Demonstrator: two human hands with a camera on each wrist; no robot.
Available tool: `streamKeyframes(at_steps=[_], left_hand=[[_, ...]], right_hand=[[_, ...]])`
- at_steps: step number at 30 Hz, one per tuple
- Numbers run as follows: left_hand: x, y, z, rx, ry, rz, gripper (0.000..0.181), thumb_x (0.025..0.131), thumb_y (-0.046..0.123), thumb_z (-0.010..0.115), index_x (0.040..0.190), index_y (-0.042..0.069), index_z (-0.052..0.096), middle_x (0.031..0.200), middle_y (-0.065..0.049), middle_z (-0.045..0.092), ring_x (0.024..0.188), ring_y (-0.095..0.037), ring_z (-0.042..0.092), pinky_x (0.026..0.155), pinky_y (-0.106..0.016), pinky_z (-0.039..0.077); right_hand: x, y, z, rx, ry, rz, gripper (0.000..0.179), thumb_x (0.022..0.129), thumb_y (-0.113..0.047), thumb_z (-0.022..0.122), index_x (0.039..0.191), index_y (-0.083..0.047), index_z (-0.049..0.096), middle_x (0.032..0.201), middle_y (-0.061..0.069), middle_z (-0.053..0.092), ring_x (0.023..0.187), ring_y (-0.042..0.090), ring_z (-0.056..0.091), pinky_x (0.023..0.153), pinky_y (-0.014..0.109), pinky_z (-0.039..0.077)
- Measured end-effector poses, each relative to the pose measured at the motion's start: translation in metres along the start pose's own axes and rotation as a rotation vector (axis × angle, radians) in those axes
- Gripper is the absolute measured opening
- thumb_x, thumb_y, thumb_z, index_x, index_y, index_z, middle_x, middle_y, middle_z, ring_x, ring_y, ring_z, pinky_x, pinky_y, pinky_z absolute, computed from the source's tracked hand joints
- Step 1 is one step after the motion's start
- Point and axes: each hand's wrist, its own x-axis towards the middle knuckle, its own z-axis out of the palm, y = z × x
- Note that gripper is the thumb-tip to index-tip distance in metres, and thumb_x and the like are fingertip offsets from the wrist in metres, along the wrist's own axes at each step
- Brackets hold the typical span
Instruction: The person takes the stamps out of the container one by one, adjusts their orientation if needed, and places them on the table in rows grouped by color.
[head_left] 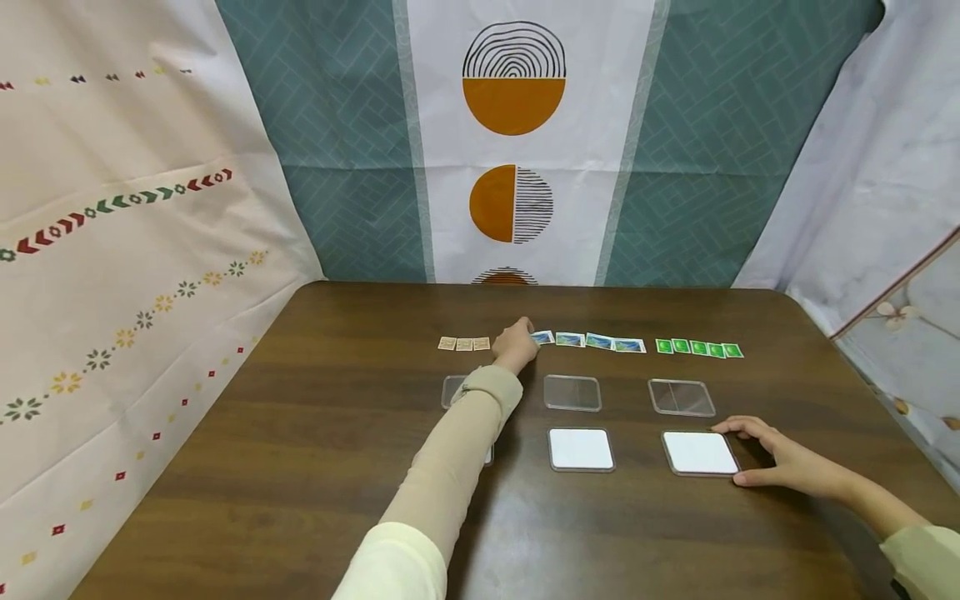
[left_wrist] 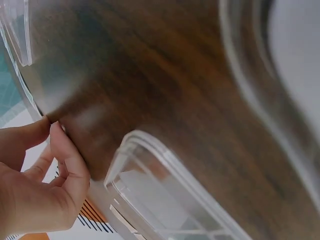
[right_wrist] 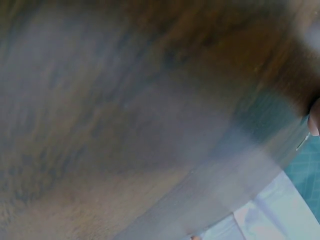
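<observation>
In the head view my left hand (head_left: 516,343) reaches to the far side of the table, between a row of beige stamps (head_left: 465,343) and a row of blue picture stamps (head_left: 570,340). Its thumb and forefinger tips meet at the tabletop in the left wrist view; whether a stamp lies between them is hidden. My right hand (head_left: 780,458) touches the right side of a clear plastic case (head_left: 701,454) with a white insert, thumb and fingers spread at two corners. Only a fingertip (right_wrist: 314,120) shows in the blurred right wrist view.
Green stamps (head_left: 697,347) lie in a row at the far right. Clear lids (head_left: 572,392) (head_left: 681,397) stand in front of the stamps, one partly behind my left arm. Another white case (head_left: 581,450) sits mid-table; a third is mostly covered by the left sleeve (head_left: 450,467).
</observation>
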Motion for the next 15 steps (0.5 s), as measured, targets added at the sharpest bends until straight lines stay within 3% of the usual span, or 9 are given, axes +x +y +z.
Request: streamKeyframes(at_steps=[15], left_hand=[[-0.0006,-0.0014,-0.0042,0.010,-0.008,0.019,0.025,0.090,0.012,0.054,0.113,0.022,0.054,0.114,-0.006,0.065,0.100,-0.026,0.062,0.060,-0.032,0.040]], right_hand=[[0.0033,-0.0005,0.0016,0.007,0.008,-0.026,0.065,0.073,0.005,0.073,0.130,-0.010,0.045,0.129,-0.017,0.036,0.114,-0.016,0.030,0.087,0.004,0.024]])
